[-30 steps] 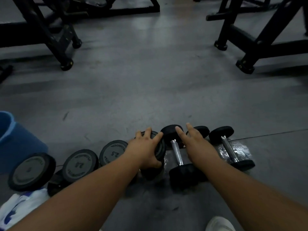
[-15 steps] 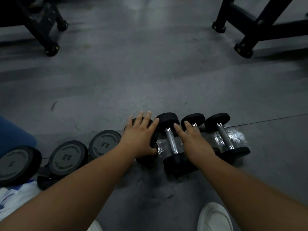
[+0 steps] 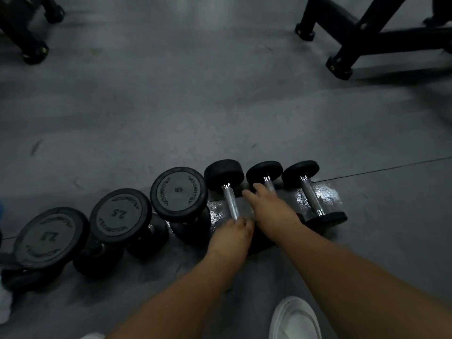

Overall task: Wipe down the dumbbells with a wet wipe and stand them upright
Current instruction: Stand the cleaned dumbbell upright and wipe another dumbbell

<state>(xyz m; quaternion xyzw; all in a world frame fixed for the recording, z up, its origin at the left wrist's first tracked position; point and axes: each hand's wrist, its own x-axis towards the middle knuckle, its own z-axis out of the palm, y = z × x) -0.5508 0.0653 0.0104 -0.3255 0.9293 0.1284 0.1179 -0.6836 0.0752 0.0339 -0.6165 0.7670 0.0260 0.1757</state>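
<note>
Three black dumbbells stand on end in a row at the left: two marked 2.5 (image 3: 50,237) (image 3: 119,214) and one marked 5 (image 3: 178,193). Three smaller dumbbells lie on the floor to their right. My left hand (image 3: 232,237) curls over the near head of the first lying dumbbell (image 3: 230,200), at the lower end of its chrome handle. My right hand (image 3: 269,206) lies with fingers stretched across the handle of the middle lying dumbbell (image 3: 264,171). The third lying dumbbell (image 3: 310,196) is untouched. No wipe shows in either hand.
A shiny wet patch (image 3: 327,195) covers the floor under the lying dumbbells. Black machine legs stand at the top right (image 3: 340,67) and top left (image 3: 31,53). My white shoe (image 3: 296,319) is at the bottom edge. Something white (image 3: 5,304) shows at the left edge.
My left hand left the top of the dumbbell marked 5 and dropped to the near end of the first lying dumbbell. My right hand slid slightly right. The view tilted down.
</note>
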